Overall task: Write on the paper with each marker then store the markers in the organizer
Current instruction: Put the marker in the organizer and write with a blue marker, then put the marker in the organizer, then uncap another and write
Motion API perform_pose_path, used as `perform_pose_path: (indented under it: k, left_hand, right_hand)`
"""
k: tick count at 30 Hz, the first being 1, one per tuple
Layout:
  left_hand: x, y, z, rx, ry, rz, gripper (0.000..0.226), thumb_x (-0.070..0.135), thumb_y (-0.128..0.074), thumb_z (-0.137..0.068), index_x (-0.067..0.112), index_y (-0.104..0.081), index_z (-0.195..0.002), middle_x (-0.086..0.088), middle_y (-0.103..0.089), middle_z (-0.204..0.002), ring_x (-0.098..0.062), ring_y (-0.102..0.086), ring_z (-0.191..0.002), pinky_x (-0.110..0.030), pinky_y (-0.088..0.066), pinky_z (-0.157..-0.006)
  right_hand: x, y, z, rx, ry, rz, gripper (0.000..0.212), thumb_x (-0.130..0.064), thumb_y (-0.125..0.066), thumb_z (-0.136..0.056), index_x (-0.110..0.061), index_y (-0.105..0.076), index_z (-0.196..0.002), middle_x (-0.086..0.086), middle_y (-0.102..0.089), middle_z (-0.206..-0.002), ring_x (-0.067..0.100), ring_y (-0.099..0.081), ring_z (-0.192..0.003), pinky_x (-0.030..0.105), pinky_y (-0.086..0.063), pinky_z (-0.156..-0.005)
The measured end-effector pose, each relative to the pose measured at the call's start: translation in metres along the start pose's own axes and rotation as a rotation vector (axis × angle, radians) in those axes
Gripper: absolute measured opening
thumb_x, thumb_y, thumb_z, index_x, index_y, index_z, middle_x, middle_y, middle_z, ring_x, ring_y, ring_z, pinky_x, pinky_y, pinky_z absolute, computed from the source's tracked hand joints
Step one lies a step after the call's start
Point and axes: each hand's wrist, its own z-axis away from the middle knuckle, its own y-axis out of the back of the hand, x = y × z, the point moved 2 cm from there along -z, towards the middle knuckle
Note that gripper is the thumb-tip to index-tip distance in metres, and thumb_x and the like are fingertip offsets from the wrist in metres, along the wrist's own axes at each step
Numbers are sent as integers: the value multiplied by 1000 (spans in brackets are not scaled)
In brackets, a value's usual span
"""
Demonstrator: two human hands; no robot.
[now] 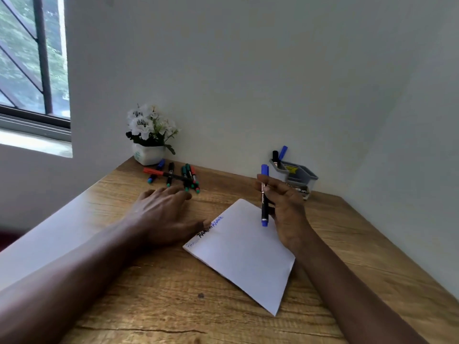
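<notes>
Right hand (285, 207) clamped on capped blue marker (264, 194) above paper (243, 256); left hand (161, 214) flat, empty beside paper; carry marker upright, cap-up, to organizer (295, 176) beyond paper.

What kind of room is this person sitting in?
Probably a home study corner or small office. A wooden desk sits against a plain wall beside a window, with a pot of white flowers, loose markers, paper and a desk organizer.
</notes>
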Motion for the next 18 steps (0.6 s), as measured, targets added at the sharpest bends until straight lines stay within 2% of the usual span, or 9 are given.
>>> perform_pose_path:
  k: [2, 4, 7, 9, 12, 15, 16, 18]
  left_hand:
    - [-1, -2, 0, -60, 14, -8, 150, 110, 3, -32, 31, -32, -155, 5, -27, -166, -16, -28, -151, -44, -20, -123]
    - [-3, -4, -3, -79, 14, -5, 154, 108, 7, -28, 31, -30, -156, 4, -26, -167, -16, -27, -151, -44, -19, -123]
    - [-3, -5, -6, -64, -3, -28, 152, 108, 8, -29, 32, -30, -156, 4, -27, -166, -18, -30, -149, -45, -22, -121]
    - [-3, -6, -7, -64, -5, -32, 154, 108, 11, -26, 34, -31, -155, 5, -28, -165, -19, -30, -149, -47, -22, -120]
    - [-3, -7, -8, -30, -14, -27, 150, 108, 9, -28, 36, -34, -153, 7, -30, -163, -18, -32, -147, -47, -24, -119]
    - [-4, -8, -9, -6, -13, -31, 150, 107, 12, -27, 38, -35, -151, 8, -32, -162, -17, -33, -146, -46, -26, -118]
    - [-4, -8, -9, 1, -14, -33, 150, 107, 12, -27, 39, -35, -151, 9, -32, -161, -16, -33, -145, -46, -26, -117]
    - [-3, -9, -9, 15, -17, -35, 148, 107, 14, -28, 40, -36, -150, 10, -33, -160, -16, -32, -145, -45, -28, -117]
  right_hand:
    - [-2, 5, -12, 58, 37, 7, 28, -2, -60, -99, -23, -75, -110, -3, -78, -107, 16, -71, -104, 30, -58, -79]
    - [-12, 12, -28, 130, 91, -3, 34, 2, -64, -96, -20, -70, -122, -5, -78, -99, 18, -74, -100, 37, -60, -85]
    - [-34, 28, -65, 268, 166, 180, 63, -6, -74, -91, -30, -50, -144, 0, -75, -85, 20, -74, -84, 38, -61, -77]
    - [-45, 38, -93, 354, 217, 337, 74, -12, -73, -90, -38, -39, -151, -2, -73, -86, 21, -74, -85, 39, -62, -79]
    - [-58, 49, -126, 421, 358, 542, 67, -9, -68, -92, -35, -42, -148, -3, -68, -94, 19, -70, -84, 33, -61, -77]
    - [-63, 50, -151, 413, 481, 660, 65, -2, -64, -92, -32, -45, -147, 1, -67, -95, 16, -65, -81, 10, -49, -62]
    - [-62, 50, -158, 408, 492, 683, 65, -1, -64, -91, -31, -46, -146, 1, -68, -95, 16, -65, -79, 8, -47, -61]
    - [-56, 49, -172, 384, 489, 746, 64, -1, -66, -89, -28, -48, -144, 4, -71, -96, 19, -67, -83, 18, -54, -73]
